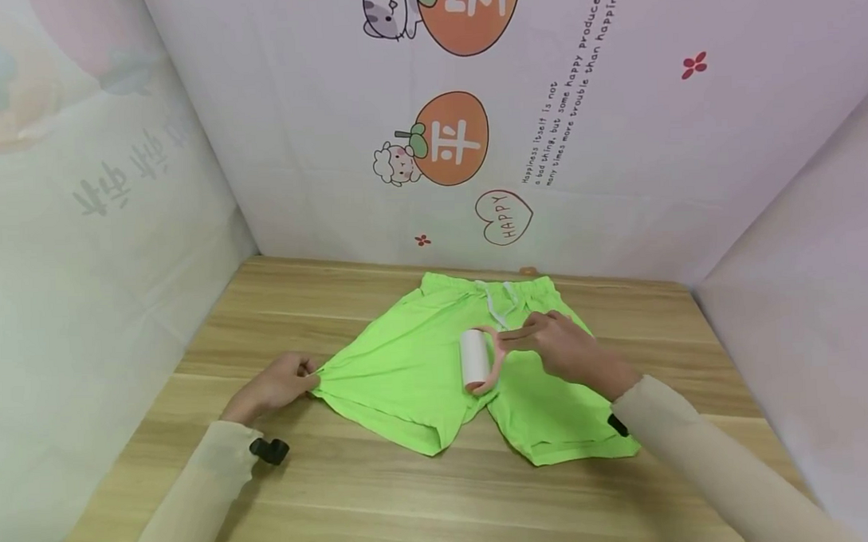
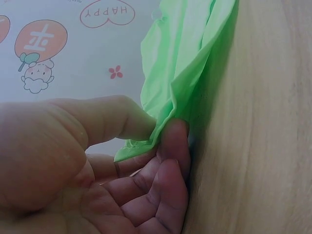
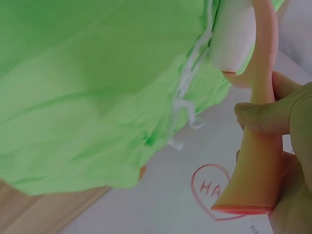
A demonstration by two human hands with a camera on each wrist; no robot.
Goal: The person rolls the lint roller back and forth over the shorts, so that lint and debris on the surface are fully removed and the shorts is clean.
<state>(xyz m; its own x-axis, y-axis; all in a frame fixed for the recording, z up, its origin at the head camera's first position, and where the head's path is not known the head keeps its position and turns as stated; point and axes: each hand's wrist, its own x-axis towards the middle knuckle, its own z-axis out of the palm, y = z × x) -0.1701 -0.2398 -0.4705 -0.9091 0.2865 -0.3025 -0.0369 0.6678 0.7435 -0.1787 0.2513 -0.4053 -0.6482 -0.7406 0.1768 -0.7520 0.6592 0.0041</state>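
The left grip (image 1: 289,380) pinches a leg corner of the green shorts (image 1: 409,367), which spread rightward from it across the worktop (image 1: 399,511), folds fanning from the pinch. The right grip (image 1: 562,346) is curled round the pink handle (image 3: 258,161) of a roller (image 1: 474,357), whose white cylinder sits left of that grip, over the shorts' middle. The step looks like rolling held cloth; the next stroke likely calls for firm left tension and light, even right pressure.
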